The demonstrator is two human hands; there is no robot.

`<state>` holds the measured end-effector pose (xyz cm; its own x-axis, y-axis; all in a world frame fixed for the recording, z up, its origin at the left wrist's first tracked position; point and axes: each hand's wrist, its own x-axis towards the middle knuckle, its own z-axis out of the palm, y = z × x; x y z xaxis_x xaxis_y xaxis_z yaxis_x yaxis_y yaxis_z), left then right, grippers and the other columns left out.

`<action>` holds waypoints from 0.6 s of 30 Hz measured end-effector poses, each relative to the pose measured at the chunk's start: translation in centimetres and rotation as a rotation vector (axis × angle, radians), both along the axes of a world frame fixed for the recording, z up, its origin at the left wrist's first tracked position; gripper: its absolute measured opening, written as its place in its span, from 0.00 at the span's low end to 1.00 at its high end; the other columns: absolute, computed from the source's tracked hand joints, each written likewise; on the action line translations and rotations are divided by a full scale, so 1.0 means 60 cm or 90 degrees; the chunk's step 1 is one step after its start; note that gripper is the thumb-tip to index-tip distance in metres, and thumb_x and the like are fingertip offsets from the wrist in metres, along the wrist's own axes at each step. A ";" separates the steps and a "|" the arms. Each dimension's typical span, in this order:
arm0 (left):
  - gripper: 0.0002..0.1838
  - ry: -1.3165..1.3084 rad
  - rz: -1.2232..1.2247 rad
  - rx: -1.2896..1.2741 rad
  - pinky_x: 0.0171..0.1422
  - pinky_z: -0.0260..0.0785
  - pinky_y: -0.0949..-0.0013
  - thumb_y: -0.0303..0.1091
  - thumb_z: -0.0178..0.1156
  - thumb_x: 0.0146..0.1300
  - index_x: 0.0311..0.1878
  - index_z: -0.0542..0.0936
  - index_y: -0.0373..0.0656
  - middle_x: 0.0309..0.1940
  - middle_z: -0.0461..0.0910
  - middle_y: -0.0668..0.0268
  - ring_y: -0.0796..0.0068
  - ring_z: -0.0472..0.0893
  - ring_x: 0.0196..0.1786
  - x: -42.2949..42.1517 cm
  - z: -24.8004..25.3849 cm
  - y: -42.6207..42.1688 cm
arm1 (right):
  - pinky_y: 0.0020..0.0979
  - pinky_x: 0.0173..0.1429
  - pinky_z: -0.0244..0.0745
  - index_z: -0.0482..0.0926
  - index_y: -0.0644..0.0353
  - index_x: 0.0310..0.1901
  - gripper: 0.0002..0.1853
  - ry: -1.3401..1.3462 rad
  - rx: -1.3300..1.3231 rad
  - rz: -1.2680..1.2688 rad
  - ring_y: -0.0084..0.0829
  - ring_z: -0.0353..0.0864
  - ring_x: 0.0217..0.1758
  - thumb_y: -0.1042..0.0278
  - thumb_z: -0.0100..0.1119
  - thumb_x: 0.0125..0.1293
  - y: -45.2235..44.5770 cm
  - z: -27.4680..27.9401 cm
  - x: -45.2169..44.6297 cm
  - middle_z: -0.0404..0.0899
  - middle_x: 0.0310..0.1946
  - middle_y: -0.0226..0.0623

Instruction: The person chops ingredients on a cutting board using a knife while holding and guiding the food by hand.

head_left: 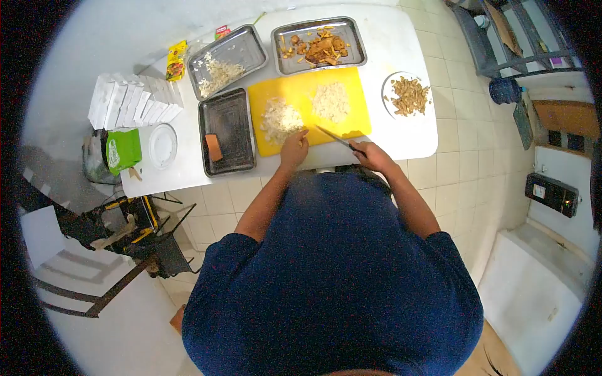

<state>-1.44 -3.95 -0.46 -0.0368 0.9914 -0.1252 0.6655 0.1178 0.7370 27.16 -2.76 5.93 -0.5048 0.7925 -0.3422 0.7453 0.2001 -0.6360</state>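
My right hand (374, 156) is wrapped round the dark handle of a kitchen knife (338, 139). Its blade points up and left over the front part of a yellow cutting board (307, 91). At the board's front edge, my left hand (295, 149) has its fingers curled together; what they hold, if anything, is too small to make out. Just beyond it lies a loose pile of pale chopped pieces (280, 119). A second, finer-looking pale chopped pile (331, 102) sits farther right on the board, beyond the knife tip.
Left of the board, a dark metal tray (235, 119) holds an orange-brown block (214, 148). Behind are a tray of pale shreds (251, 47) and a tray of browned food (360, 53). A plate (389, 106) carries brown pieces. White boxes (119, 100) stand far left.
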 end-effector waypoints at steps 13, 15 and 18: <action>0.24 0.104 -0.018 -0.135 0.61 0.67 0.57 0.38 0.49 0.60 0.60 0.75 0.47 0.54 0.76 0.52 0.53 0.75 0.56 -0.007 0.048 0.001 | 0.42 0.59 0.71 0.73 0.63 0.59 0.21 0.059 -0.020 -0.029 0.53 0.77 0.52 0.67 0.52 0.65 0.019 0.007 -0.036 0.78 0.49 0.56; 0.23 0.091 -0.006 -0.128 0.61 0.67 0.57 0.38 0.50 0.60 0.59 0.76 0.46 0.53 0.77 0.51 0.53 0.76 0.55 -0.007 0.051 -0.002 | 0.43 0.60 0.71 0.72 0.62 0.60 0.22 0.085 -0.001 -0.027 0.54 0.77 0.52 0.68 0.52 0.65 0.014 -0.008 -0.050 0.77 0.49 0.57; 0.21 0.106 0.001 -0.130 0.59 0.68 0.56 0.38 0.50 0.60 0.55 0.78 0.45 0.49 0.79 0.52 0.52 0.78 0.53 -0.008 0.048 -0.002 | 0.45 0.55 0.73 0.71 0.63 0.61 0.23 0.087 -0.001 -0.056 0.56 0.78 0.48 0.68 0.52 0.65 0.015 -0.021 -0.062 0.78 0.46 0.58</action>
